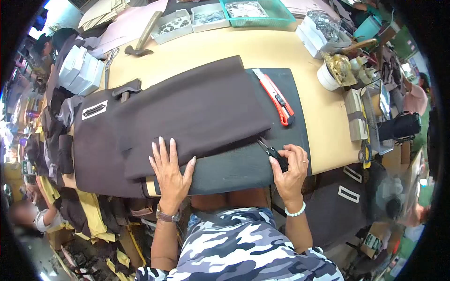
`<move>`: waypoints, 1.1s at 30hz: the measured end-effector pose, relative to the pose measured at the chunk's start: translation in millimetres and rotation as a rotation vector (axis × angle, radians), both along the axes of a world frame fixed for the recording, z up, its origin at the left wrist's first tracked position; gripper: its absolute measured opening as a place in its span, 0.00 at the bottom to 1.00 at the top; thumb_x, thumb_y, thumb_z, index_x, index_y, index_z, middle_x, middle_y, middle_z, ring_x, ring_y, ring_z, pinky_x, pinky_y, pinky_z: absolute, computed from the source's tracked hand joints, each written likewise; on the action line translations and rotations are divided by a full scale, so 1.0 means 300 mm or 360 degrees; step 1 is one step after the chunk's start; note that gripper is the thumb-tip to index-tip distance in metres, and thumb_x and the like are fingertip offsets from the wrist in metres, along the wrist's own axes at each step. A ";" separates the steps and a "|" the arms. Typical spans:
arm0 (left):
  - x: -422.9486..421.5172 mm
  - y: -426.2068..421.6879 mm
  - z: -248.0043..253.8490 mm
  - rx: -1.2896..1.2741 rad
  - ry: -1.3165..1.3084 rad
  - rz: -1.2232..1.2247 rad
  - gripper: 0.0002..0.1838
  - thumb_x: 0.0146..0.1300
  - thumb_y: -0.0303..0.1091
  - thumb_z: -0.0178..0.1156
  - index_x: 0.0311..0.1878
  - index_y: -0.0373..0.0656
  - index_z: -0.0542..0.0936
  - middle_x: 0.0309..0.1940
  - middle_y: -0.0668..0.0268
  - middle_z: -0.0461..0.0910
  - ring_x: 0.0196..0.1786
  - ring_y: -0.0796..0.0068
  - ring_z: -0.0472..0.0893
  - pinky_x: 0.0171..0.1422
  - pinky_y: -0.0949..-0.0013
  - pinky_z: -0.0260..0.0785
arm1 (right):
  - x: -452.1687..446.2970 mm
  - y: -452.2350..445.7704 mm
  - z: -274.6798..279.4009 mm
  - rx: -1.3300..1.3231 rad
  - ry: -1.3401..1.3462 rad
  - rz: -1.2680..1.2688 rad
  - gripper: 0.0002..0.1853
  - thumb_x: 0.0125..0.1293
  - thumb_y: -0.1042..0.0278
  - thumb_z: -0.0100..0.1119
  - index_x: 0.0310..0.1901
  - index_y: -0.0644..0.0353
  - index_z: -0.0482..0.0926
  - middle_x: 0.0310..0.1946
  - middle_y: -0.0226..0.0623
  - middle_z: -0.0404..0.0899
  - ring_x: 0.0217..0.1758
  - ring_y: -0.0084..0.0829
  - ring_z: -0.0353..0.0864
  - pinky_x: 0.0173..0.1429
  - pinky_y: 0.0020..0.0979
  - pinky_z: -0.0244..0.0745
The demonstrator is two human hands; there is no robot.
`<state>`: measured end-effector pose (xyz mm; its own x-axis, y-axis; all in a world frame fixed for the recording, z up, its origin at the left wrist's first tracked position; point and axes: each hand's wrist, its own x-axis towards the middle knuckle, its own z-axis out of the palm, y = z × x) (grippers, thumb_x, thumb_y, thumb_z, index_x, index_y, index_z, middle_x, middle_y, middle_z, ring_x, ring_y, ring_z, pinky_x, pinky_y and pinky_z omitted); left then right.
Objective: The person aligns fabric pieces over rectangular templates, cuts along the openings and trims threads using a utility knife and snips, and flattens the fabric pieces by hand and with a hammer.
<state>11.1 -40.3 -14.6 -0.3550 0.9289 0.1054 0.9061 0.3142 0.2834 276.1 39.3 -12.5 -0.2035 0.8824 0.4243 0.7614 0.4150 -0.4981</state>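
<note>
from the middle of our view, at ten o'clock, we see white boxes [77, 70] bunched on the counter [323, 145]. between nine and ten, a white-framed slot [94, 110] shows on dark brown cloth. at eleven lies a hammer [147, 33], its head toward us, with a white tray [171, 38] of small dark pieces just beside its handle.

at eight o'clock our left hand [171, 175] is spread flat, palm down, on the near edge of the folded brown cloth [197, 103], which runs across the middle and lies partly over a dark green mat [229, 173]. between one and two, a red cutter [276, 98] rests on that mat. at four o'clock our right hand [293, 171] pinches the black handle of a small pointed tool [272, 151], its metal tip at the cloth's near right corner; whether they touch we cannot tell. at two stands a white tub [327, 78].
</note>
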 end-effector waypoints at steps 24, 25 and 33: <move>0.008 0.003 0.004 -0.0039 0.0077 -0.0037 0.41 0.58 0.48 0.60 0.71 0.41 0.58 0.73 0.50 0.50 0.75 0.49 0.47 0.74 0.43 0.35 | 0.016 0.005 -0.036 0.0262 0.0067 0.0172 0.09 0.57 0.70 0.59 0.41 0.56 0.80 0.32 0.31 0.79 0.43 0.33 0.78 0.49 0.35 0.68; 0.006 0.004 0.002 -0.0025 0.0069 -0.0042 0.41 0.57 0.48 0.61 0.71 0.41 0.58 0.72 0.50 0.50 0.75 0.49 0.48 0.74 0.43 0.35 | 0.016 0.005 -0.036 0.0272 0.0068 0.0150 0.09 0.57 0.70 0.59 0.40 0.56 0.80 0.31 0.31 0.79 0.42 0.33 0.78 0.49 0.35 0.68; -0.006 0.001 -0.003 0.0073 -0.0015 -0.0038 0.39 0.58 0.47 0.62 0.70 0.44 0.61 0.73 0.52 0.51 0.75 0.52 0.47 0.75 0.43 0.34 | 0.001 0.002 -0.038 0.0333 0.0090 0.0082 0.09 0.56 0.72 0.59 0.40 0.58 0.80 0.30 0.34 0.78 0.41 0.36 0.79 0.48 0.36 0.69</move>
<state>9.3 -40.1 -15.4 -0.3337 0.9315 0.1450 0.9105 0.2787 0.3054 276.3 40.0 -23.7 -0.2169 0.7627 0.6092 0.7098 0.5517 -0.4380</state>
